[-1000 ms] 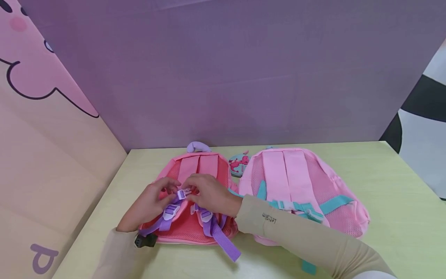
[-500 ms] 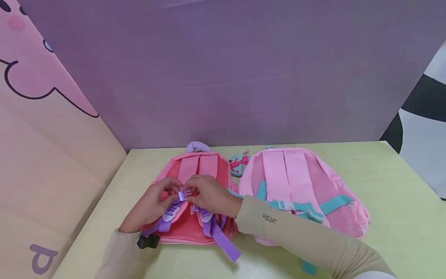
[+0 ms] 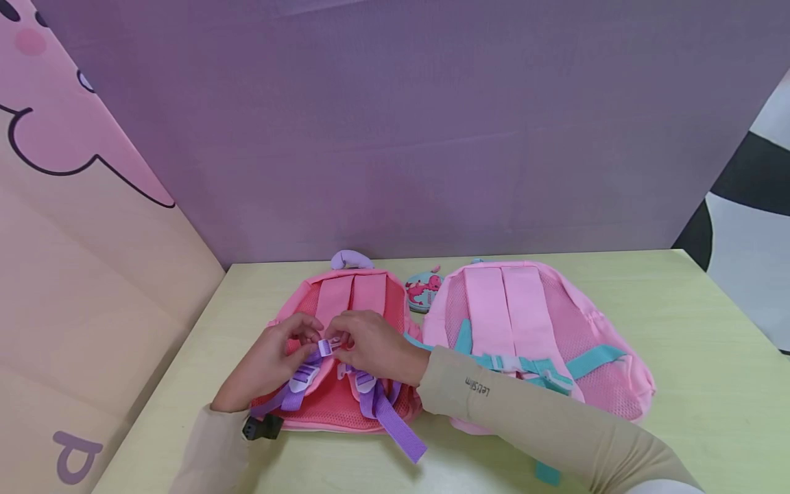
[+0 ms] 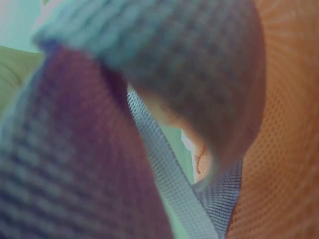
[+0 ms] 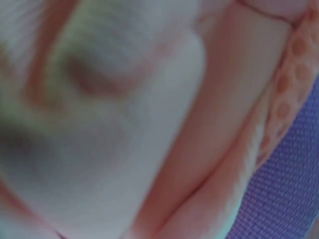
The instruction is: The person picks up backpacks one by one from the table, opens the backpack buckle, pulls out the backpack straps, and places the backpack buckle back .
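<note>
A coral-pink backpack (image 3: 370,291) lies strap side up on the table in the head view. Over its middle, my left hand (image 3: 265,360) pinches a pale lavender buckle's socket half (image 3: 324,348) on a purple strap (image 3: 286,398). Facing it from the right, my right hand (image 3: 373,346) holds the buckle's pronged half (image 3: 336,342) between thumb and fingers; its prongs point at the socket. Fingertips partly cover both halves. In the left wrist view, blurred webbing (image 4: 169,174) and orange mesh (image 4: 284,149) fill the frame. The right wrist view shows blurred pink fabric (image 5: 224,104) and purple webbing (image 5: 279,184).
A light pink backpack (image 3: 524,302) with teal straps (image 3: 595,360) lies to the right, under my right forearm. A small teal pouch (image 3: 423,291) sits between the bags. A loose purple strap end (image 3: 401,436) hangs toward me. A purple panel (image 3: 432,137) stands behind the table.
The buckle and my left hand have shifted slightly to the right. My right hand has dipped a little; both bags stay where they were.
</note>
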`<state>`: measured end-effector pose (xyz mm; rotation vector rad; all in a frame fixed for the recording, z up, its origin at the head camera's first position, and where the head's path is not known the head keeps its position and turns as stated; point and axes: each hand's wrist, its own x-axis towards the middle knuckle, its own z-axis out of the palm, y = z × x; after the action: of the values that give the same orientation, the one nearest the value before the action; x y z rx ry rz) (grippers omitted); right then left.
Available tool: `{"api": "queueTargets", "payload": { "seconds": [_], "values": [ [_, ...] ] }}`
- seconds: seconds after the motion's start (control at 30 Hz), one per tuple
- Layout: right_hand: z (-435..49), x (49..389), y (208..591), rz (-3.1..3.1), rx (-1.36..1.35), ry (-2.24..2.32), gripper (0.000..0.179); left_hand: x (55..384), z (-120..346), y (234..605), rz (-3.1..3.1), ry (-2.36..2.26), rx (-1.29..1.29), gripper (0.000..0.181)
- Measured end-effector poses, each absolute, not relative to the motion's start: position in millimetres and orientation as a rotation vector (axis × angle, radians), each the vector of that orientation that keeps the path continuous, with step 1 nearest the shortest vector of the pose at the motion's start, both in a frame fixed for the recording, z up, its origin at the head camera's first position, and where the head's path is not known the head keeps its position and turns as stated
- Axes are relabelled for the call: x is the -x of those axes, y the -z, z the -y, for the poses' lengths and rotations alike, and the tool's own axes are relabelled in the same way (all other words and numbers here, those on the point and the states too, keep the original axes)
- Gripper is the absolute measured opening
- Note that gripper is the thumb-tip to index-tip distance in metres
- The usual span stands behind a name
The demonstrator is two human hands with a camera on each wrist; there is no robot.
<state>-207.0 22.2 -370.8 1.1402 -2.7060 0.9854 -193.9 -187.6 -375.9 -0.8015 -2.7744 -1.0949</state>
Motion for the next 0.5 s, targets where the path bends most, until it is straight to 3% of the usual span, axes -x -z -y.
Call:
{"api": "queueTargets", "payload": {
  "seconds": [0.5],
  "values": [
    [-22.2, 206.7, 370.7, 2.699, -1.145, -1.011, 0.023, 194.1, 190.6, 379.6, 2.76, 1.103, 0.805, 0.04]
  ]
}}
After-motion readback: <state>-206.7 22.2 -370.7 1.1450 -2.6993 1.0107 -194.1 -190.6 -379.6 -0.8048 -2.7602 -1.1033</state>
